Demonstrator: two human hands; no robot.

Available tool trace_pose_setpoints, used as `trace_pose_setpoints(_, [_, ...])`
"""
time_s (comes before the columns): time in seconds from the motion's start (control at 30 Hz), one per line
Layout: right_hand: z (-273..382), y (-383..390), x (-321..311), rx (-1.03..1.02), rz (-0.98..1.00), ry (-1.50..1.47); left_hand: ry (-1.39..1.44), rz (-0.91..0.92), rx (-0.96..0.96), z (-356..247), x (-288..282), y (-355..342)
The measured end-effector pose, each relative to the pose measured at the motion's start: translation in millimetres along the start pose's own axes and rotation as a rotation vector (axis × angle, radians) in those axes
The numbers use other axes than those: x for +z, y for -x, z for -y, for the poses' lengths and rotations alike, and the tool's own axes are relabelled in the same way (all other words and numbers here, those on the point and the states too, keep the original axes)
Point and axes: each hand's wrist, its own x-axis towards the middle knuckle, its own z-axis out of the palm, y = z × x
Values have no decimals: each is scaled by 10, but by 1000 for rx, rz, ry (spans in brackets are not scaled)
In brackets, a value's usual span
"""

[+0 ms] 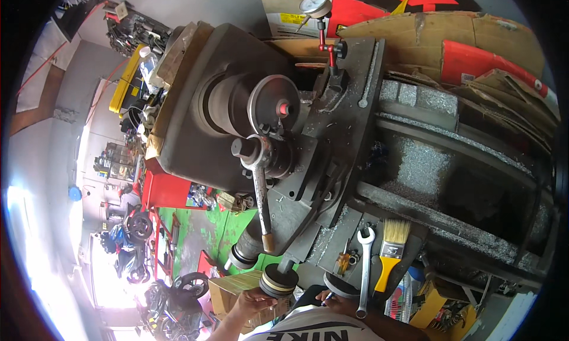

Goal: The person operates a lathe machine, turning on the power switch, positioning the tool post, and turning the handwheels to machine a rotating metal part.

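Note:
My left hand (252, 305) is closed at the rim of a round black handwheel (278, 280) with a pale ring, on the front of a metal lathe. Low in the middle, my right hand (340, 306) is closed beside a grey wheel (342, 285). A thin piece shows at its fingertips, too small to name. Above the hands stands the tool post with a long lever (261, 196). Behind it, a round disc-shaped workpiece (274, 104) sits at the chuck (228, 104). Whether it turns cannot be told from one frame.
A wrench (365, 264), a yellow-handled brush (391, 255) and a small screwdriver (342, 261) lie on the carriage at right. A dial gauge (315, 6) stands at the back. Metal chips (421, 166) cover the lathe bed. A cardboard box (234, 290) is beside my left hand.

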Motion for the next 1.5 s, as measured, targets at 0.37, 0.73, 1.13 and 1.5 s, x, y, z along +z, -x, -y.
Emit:
trace_pose_setpoints(0.37, [157,23,-26,78,9,150,15,8,-55,107,-49,11])
trace_pose_setpoints(0.73, [159,-101,13,-16,2,99,75,1,-95,435,-399,56])
trace_pose_setpoints(1.13, [143,-72,30,62,-17,114,507,-451,61,-533,-867,-266])
trace_pose_setpoints(1.5, [136,-56,18,36,-22,118,74,10,59,-892,-711,-516])
